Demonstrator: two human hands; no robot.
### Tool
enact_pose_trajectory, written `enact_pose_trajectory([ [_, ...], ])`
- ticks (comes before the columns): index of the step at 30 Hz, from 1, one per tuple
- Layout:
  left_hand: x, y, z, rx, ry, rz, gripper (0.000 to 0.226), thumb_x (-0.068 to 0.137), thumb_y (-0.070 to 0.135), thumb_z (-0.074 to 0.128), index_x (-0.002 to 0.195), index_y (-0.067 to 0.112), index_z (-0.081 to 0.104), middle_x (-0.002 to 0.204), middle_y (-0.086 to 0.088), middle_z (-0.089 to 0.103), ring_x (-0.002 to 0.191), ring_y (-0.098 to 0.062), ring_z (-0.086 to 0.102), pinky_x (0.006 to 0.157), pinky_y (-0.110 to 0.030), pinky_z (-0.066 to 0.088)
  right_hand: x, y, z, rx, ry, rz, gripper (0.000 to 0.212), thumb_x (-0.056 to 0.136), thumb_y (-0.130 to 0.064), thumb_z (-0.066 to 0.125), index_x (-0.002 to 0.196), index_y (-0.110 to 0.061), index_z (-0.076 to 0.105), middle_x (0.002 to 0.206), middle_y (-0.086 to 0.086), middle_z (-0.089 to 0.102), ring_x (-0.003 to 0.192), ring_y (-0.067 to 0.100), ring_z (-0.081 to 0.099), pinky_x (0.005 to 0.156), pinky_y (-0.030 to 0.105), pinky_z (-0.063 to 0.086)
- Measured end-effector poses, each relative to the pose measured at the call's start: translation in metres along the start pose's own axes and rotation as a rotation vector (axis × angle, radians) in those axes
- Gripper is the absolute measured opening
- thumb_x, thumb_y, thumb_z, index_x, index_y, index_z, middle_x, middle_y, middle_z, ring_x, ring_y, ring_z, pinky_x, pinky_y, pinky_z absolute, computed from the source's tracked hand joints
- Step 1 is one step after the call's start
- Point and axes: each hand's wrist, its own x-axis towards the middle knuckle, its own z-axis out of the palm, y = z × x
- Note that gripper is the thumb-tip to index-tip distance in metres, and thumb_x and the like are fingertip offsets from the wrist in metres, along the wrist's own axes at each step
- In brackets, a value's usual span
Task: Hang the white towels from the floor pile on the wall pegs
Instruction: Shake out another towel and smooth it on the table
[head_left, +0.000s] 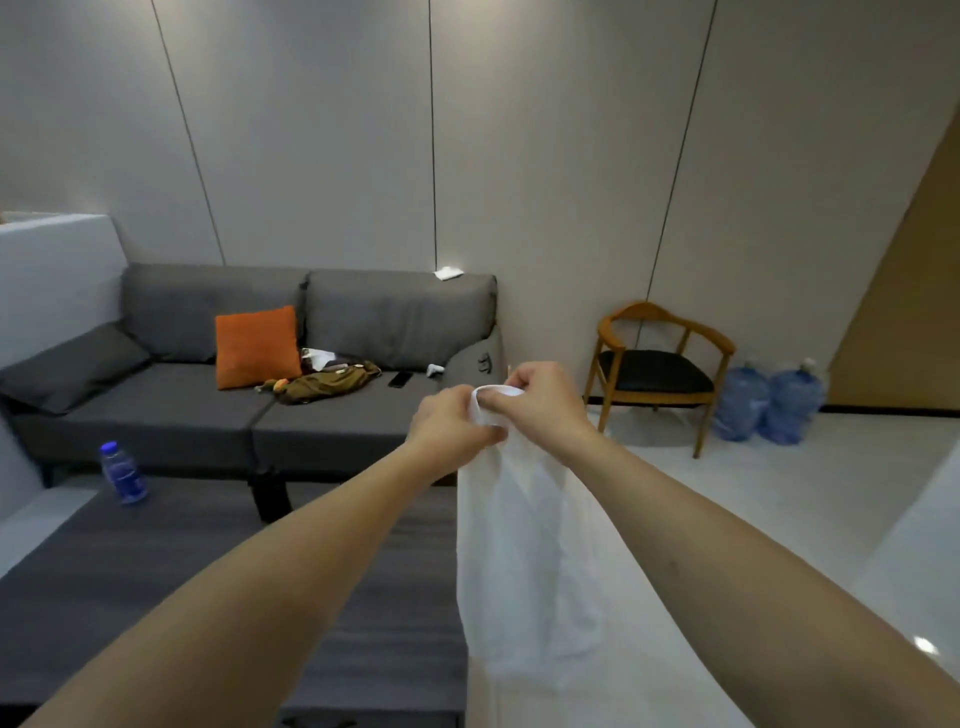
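1. Head view, centre frame: both arms stretched fwd, hands meeting just right of centre.
2. Left hand (449, 423) clenched on top edge of white towel (524, 561), fingers curled into the cloth.
3. Right hand (540, 397) also gripping same top edge, thumb + fingers pinching a small rolled fold; the two hands touch each other at the fold.
4. Towel hangs straight down from the hands, between the forearms, runs out of frame at bottom centre. Creased, no pattern seen.
5. Left-centre of frame: grey sofa (156, 410) against panelled wall (311, 130). Orange cushion (257, 345) upright against the backrest.
6. On sofa seat, right of cushion: olive-brown cloth bundle (332, 384), black phone (400, 379) lying flat, small white item (435, 369) just beside phone; can't tell what it is.
7. Small white folded thing (448, 273) on top of sofa backrest, upper centre.
8. Lower left: dark low table (156, 571) w/ blue-capped water bottle (122, 474) standing on it, near its far edge.
9. Right-centre: wooden chair (657, 364) w/ black seat, by the wall, well apart from sofa end.
10. Right of chair: two big blue water jugs (769, 402) on pale floor (779, 493), touching side by side.
11. Far right edge: tan panel (904, 291), slanted by lens.
12. No wall pegs or floor pile visible here.
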Motion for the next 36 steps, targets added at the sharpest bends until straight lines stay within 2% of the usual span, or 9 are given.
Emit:
enact_pose_trajectory([
  [4, 0.063, 0.018, 0.032, 0.113, 0.156, 0.065, 0.013, 0.075, 0.017, 0.059, 0.07, 0.023, 0.069, 0.07, 0.003, 0.063, 0.071, -0.017, 0.059, 0.053, -0.026, 0.045, 0.045, 0.053, -0.033, -0.078, -0.085, -0.007, 0.049, 0.053, -0.068, 0.078, 0.071, -0.027, 0.058, 0.068, -0.007, 0.058, 0.063, 0.01, 0.056, 0.05, 0.029, 0.041],
  [10, 0.166, 0.037, 0.042, 0.321, 0.321, 0.03, 0.026, 0.07, 0.009, 0.051, 0.076, 0.023, 0.071, 0.084, -0.007, 0.068, 0.077, -0.028, 0.056, 0.068, -0.029, 0.042, 0.122, 0.163, -0.081, -0.437, -0.315, 0.108, 0.026, 0.082, -0.037, 0.075, 0.087, -0.014, 0.064, 0.083, 0.005, 0.065, 0.074, 0.02, 0.064, 0.066, 0.035, 0.056],
  [14, 0.206, 0.041, 0.065, 0.465, 0.071, -0.097, 0.027, 0.078, 0.01, 0.056, 0.094, 0.025, 0.072, 0.103, -0.005, 0.07, 0.09, -0.023, 0.059, 0.076, -0.031, 0.049, 0.176, 0.198, -0.117, -0.269, -0.227, 0.11, 0.022, 0.091, -0.03, 0.06, 0.075, -0.017, 0.065, 0.077, 0.006, 0.065, 0.076, 0.025, 0.064, 0.069, 0.039, 0.055],
  [18, 0.228, 0.084, 0.144, 0.278, -0.241, 0.075, 0.045, 0.071, 0.031, 0.08, 0.114, 0.03, 0.065, 0.108, 0.008, 0.066, 0.101, -0.014, 0.059, 0.086, -0.031, 0.05, 0.223, 0.185, -0.112, -0.1, -0.199, -0.021, 0.02, 0.085, -0.023, 0.059, 0.066, -0.017, 0.063, 0.069, 0.003, 0.062, 0.071, 0.024, 0.06, 0.062, 0.033, 0.049],
  [23, 0.279, 0.086, 0.168, -0.059, 0.004, -0.045, 0.011, 0.084, 0.028, 0.066, 0.089, 0.023, 0.075, 0.086, -0.003, 0.072, 0.085, -0.019, 0.066, 0.07, -0.033, 0.055, 0.275, 0.203, -0.106, -0.203, -0.132, -0.133, 0.012, 0.076, -0.029, 0.071, 0.07, -0.024, 0.062, 0.073, -0.005, 0.061, 0.07, 0.015, 0.057, 0.053, 0.027, 0.039],
  [26, 0.317, 0.068, 0.142, -0.058, 0.107, -0.075, 0.018, 0.084, 0.017, 0.058, 0.081, 0.026, 0.073, 0.083, 0.002, 0.069, 0.083, -0.016, 0.063, 0.062, -0.027, 0.047, 0.305, 0.235, -0.111, -0.264, -0.218, -0.02, 0.018, 0.084, -0.033, 0.073, 0.071, -0.024, 0.065, 0.072, -0.001, 0.065, 0.072, 0.019, 0.062, 0.059, 0.034, 0.049],
  [30, 0.371, 0.055, 0.126, -0.072, 0.02, -0.062, 0.018, 0.083, 0.014, 0.063, 0.094, 0.027, 0.072, 0.093, 0.002, 0.07, 0.089, -0.015, 0.064, 0.068, -0.026, 0.048, 0.354, 0.227, -0.089, 0.165, -0.153, 0.066, 0.03, 0.083, -0.025, 0.072, 0.067, -0.004, 0.058, 0.067, 0.008, 0.054, 0.063, 0.025, 0.052, 0.056, 0.039, 0.044],
  [32, 0.399, 0.056, 0.124, -0.162, -0.076, -0.026, 0.018, 0.081, 0.015, 0.069, 0.097, 0.024, 0.072, 0.095, 0.001, 0.072, 0.089, -0.014, 0.067, 0.071, -0.026, 0.054, 0.387, 0.201, -0.072, 0.376, -0.089, 0.054, 0.033, 0.074, -0.023, 0.076, 0.061, -0.012, 0.048, 0.063, 0.007, 0.04, 0.061, 0.018, 0.041, 0.054, 0.034, 0.033],
  [36, 0.458, 0.055, 0.103, -0.344, -0.08, -0.016, 0.014, 0.082, 0.021, 0.07, 0.096, 0.02, 0.074, 0.091, 0.0, 0.075, 0.086, -0.014, 0.072, 0.071, -0.03, 0.059, 0.454, 0.153, -0.034, 0.528, -0.145, -0.037, 0.022, 0.069, -0.021, 0.083, 0.075, -0.005, 0.07, 0.073, 0.01, 0.07, 0.071, 0.023, 0.07, 0.063, 0.041, 0.058],
])
